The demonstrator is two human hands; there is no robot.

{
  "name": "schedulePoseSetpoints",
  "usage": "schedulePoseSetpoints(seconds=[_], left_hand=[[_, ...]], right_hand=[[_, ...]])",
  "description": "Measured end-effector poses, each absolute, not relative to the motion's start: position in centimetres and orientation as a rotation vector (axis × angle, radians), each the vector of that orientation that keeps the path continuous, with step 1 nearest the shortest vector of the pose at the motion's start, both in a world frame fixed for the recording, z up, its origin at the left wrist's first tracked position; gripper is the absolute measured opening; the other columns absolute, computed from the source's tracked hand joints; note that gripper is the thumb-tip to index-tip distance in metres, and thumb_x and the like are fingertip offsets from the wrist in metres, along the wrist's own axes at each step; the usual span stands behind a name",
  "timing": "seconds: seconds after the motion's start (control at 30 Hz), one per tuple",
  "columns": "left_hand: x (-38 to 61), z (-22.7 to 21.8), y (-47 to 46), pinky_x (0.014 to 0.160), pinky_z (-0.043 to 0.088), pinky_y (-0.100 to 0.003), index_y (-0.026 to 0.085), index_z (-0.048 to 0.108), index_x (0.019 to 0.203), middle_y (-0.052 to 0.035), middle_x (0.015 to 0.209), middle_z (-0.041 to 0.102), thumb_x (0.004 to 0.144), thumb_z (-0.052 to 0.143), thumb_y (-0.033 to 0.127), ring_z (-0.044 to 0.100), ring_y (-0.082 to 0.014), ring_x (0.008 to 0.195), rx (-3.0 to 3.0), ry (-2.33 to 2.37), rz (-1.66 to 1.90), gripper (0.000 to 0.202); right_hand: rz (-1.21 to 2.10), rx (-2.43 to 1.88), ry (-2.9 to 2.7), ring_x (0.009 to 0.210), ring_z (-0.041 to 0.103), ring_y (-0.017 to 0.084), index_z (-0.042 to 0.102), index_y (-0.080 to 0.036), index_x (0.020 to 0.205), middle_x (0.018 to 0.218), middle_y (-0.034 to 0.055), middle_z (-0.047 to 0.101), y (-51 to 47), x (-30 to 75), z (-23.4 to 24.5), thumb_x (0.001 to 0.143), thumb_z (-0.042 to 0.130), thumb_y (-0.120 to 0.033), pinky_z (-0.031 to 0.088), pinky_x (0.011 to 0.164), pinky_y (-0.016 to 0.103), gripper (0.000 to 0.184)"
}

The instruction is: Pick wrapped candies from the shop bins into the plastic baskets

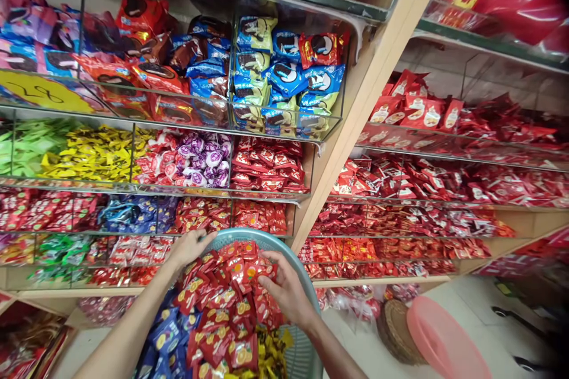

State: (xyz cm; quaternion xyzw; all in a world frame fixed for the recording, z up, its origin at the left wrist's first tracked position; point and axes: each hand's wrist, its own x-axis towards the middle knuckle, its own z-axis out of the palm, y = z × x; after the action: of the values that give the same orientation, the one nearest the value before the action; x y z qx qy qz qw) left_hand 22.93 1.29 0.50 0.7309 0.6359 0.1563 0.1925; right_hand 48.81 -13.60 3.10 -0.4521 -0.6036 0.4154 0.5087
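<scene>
A grey-green plastic basket (297,272) sits low in the middle, heaped with red wrapped candies (226,302), blue packets (171,337) and yellow ones (271,355). My left hand (189,247) grips the basket's far rim, fingers curled over the edge. My right hand (284,290) lies on the red candies, its fingers closed around a handful of them. Just beyond the basket stand clear bins of red candies (262,216).
Tiered clear shelves (267,192) hold snack packs and candies: blue and red biscuit packs (284,77) on top, yellow, green and purple sweets below. A wooden upright (355,124) divides off more red-candy shelves on the right. A pink lid (440,337) and a woven item (393,331) lie at floor level.
</scene>
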Motion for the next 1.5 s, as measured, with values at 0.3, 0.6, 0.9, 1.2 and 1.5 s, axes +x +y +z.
schedulePoseSetpoints(seconds=[0.3, 0.6, 0.9, 1.2, 1.5], left_hand=[[22.9, 0.6, 1.3, 0.052, 0.031, -0.023, 0.023, 0.053, 0.059, 0.0033, 0.053, 0.053, 0.073, 0.041, 0.062, 0.051, -0.0148, 0.054, 2.041, 1.770, 0.433, 0.042], [23.0, 0.7, 1.2, 0.054, 0.032, -0.023, 0.023, 0.053, 0.059, 0.0029, 0.054, 0.054, 0.072, 0.044, 0.061, 0.053, -0.0152, 0.055, 1.997, 1.787, 0.437, 0.041], [23.0, 0.5, 1.1, 0.052, 0.031, -0.023, 0.023, 0.051, 0.059, 0.0027, 0.053, 0.053, 0.074, 0.042, 0.060, 0.052, -0.0156, 0.054, 2.046, 1.780, 0.423, 0.041], [23.0, 0.4, 1.2, 0.053, 0.031, -0.023, 0.023, 0.050, 0.059, 0.0028, 0.054, 0.054, 0.074, 0.039, 0.064, 0.053, -0.0157, 0.055, 2.056, 1.786, 0.406, 0.045], [23.3, 0.9, 0.9, 0.052, 0.030, -0.023, 0.022, 0.046, 0.058, 0.0024, 0.053, 0.053, 0.074, 0.037, 0.064, 0.053, -0.0159, 0.055, 2.063, 1.786, 0.400, 0.046]], right_hand=[[1.627, -0.908, -0.403, 0.095, 0.061, 0.016, 0.063, -0.017, 0.086, 0.093, 0.0015, 0.066, -12.2, 50.9, 2.8, 0.064, 0.073, -0.024, 0.046, 0.089, 0.027, 0.025], [1.849, -1.066, -0.183, 0.054, 0.058, 0.006, 0.064, -0.018, 0.083, 0.074, -0.0015, 0.066, -14.3, 48.8, 2.6, 0.067, 0.072, -0.025, 0.046, 0.049, 0.015, 0.020], [1.895, -1.019, -0.292, 0.066, 0.062, 0.010, 0.061, -0.016, 0.081, 0.075, -0.0005, 0.067, -16.2, 48.1, 1.9, 0.057, 0.078, -0.017, 0.049, 0.065, 0.022, 0.029], [1.876, -1.129, -0.497, 0.059, 0.057, 0.008, 0.061, -0.017, 0.077, 0.071, -0.0015, 0.065, -16.8, 47.7, 1.4, 0.059, 0.075, -0.024, 0.043, 0.056, 0.020, 0.024], [1.387, -1.326, -1.039, 0.062, 0.056, 0.014, 0.054, -0.021, 0.084, 0.076, -0.0022, 0.060, -14.2, 50.5, 0.2, 0.062, 0.067, -0.028, 0.044, 0.055, 0.026, 0.026]])
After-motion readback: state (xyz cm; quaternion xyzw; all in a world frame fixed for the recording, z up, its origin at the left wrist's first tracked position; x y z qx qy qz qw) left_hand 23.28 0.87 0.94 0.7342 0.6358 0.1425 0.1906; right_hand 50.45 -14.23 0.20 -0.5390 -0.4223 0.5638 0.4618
